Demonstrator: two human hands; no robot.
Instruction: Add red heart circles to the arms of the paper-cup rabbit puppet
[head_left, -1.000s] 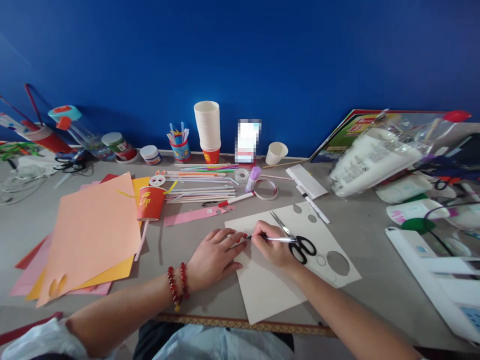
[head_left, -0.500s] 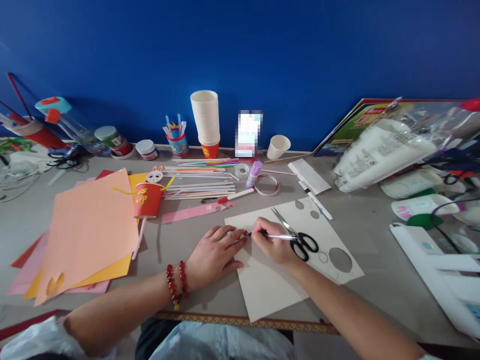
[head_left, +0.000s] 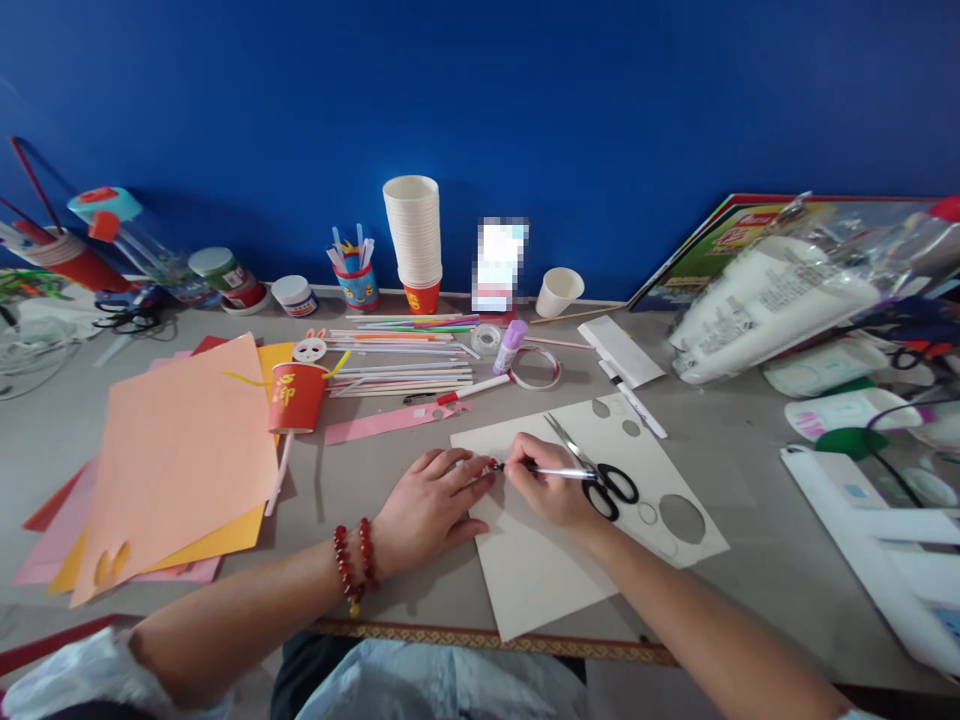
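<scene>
Blue wall (head_left: 315,110), stacked white cups (head_left: 415,235)

Free room on the counter (head_left: 757,620): one open lane runs between the right edge of the white sheet (head_left: 547,590) and the white plastic frame (head_left: 825,490). A second lies between the red cup (head_left: 296,400) and the left hand (head_left: 431,500), bounded at the rear by the pink strip (head_left: 375,425). Over the sheet, the right hand (head_left: 544,485), its pen (head_left: 562,472) and the scissors (head_left: 600,485) obstruct passage. Both forearms cross the front edge, enclosing a bare patch between them. Along the rear edge, the tall cup stack (head_left: 414,235) and, toward the right corner, the bagged cups (head_left: 757,310) form raised obstacles before the blue wall (head_left: 637,100).
</scene>
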